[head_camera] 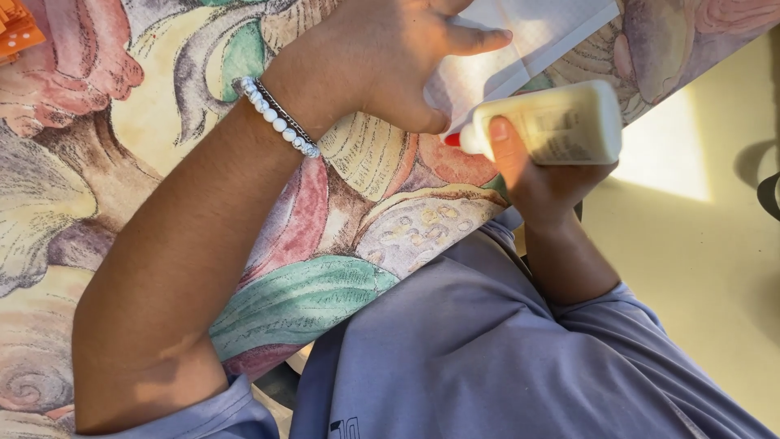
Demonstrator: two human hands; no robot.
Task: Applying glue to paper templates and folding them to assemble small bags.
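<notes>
My right hand [532, 175] grips a white glue bottle [561, 122] held sideways, its red tip [452, 139] pointing left at the lower edge of a white sheet of paper [528, 36]. My left hand [390, 57] lies over that paper near the top of the view, fingers pressing it down, thumb stretched toward the right. A bracelet of white beads [276, 118] circles the left wrist. The paper rests on a table covered by a cloth [349, 228] printed with large shells and leaves in pink, green and yellow.
An orange dotted object [16, 32] peeks in at the top left corner. To the right of the table's edge lies a pale yellow floor [699, 244] with a sunlit patch. My lilac shirt [487, 358] fills the lower middle.
</notes>
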